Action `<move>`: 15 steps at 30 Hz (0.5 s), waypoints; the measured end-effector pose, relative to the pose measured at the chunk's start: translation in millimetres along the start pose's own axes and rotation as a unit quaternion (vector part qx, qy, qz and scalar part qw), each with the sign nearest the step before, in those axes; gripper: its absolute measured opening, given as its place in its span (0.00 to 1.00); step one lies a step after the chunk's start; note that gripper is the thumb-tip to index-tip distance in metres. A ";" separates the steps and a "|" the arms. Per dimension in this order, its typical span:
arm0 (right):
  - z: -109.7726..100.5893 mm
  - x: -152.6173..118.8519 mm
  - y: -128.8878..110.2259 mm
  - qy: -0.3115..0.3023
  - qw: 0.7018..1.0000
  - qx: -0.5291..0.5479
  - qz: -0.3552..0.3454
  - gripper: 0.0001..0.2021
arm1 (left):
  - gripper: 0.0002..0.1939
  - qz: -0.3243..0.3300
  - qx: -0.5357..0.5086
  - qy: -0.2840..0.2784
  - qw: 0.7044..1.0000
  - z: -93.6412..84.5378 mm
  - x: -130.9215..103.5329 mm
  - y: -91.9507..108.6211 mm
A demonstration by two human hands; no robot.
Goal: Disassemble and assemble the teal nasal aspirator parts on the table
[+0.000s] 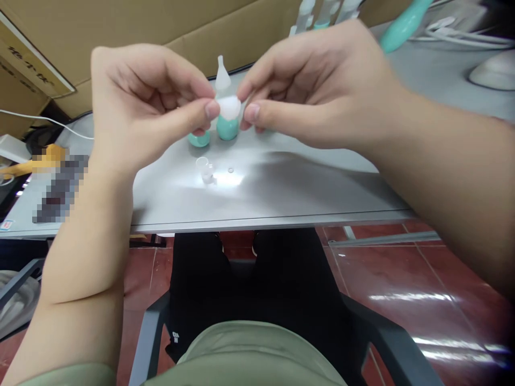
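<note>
Two hands meet above the grey tabletop [281, 187], and between them sits a small white piece [230, 107]. The left hand [140, 102] pinches its left edge with thumb and forefinger, the other fingers curled in toward the palm. The right hand [314, 86] grips the opposite edge the same way, thumb below and forefinger above, so both hands are closed on the one white piece. It is held in the air, clear of the tabletop, in front of a teal bulb [227, 128] that stands upright on the surface directly behind it. A clear nozzle [222, 75] rises above the white piece; whether it is joined to the bulb cannot be told, since the piece hides the junction.

Just left of the bulb, partly hidden by the left fingers, lies a second teal part [199, 140]. Nearer the table edge stands a small clear cap [205, 169], and just to its right lies a tiny clear ring [230, 170]; the two are apart from each other and from the bulb.

Cardboard boxes [181, 27] stand along the back of the tabletop. At the upper right, a teal handle [402, 24] lies blurred beside white cables [454, 35]. Below the table edge are a dark chair [382, 332] and red floor tiles [402, 268].
</note>
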State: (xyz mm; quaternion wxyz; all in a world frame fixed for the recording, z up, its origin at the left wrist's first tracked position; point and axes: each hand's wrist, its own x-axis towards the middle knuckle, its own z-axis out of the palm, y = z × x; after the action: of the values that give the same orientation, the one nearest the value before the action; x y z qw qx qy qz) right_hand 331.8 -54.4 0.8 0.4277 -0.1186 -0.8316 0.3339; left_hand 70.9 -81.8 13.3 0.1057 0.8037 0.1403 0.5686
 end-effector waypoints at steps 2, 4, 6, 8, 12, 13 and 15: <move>3.5 0.0 -5.7 0.014 0.999 0.045 0.010 0.12 | 0.20 0.045 -0.006 0.059 0.997 7.0 -1.5 -10.9; 6.3 1.2 -8.4 0.024 0.998 0.059 0.006 0.14 | 0.23 0.065 -0.020 0.051 0.996 8.3 -2.4 -13.3; 7.7 3.2 -8.9 0.036 0.998 0.048 -0.006 0.13 | 0.21 0.020 -0.030 0.005 0.999 5.1 -4.3 -8.8; 7.9 5.4 -8.3 0.046 0.998 0.024 -0.024 0.11 | 0.16 -0.078 -0.030 -0.042 0.996 0.3 -7.5 -3.0; 7.2 7.8 -5.1 0.051 0.996 -0.021 -0.064 0.08 | 0.24 -0.102 -0.056 -0.041 0.992 -5.4 -12.3 -3.0; 7.1 7.8 -4.0 0.054 0.996 -0.024 -0.073 0.08 | 0.28 -0.109 -0.057 -0.048 0.991 -5.8 -12.4 -4.8; 6.9 7.5 -1.8 0.054 0.995 -0.026 -0.083 0.10 | 0.33 -0.121 -0.050 -0.050 0.990 -5.7 -11.9 -8.4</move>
State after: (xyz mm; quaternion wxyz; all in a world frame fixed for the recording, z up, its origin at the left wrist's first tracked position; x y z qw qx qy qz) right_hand 322.0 -55.2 3.9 0.4952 -0.0783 -0.8224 0.2688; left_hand 60.9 -77.9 1.9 0.2203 0.8019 0.2025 0.5172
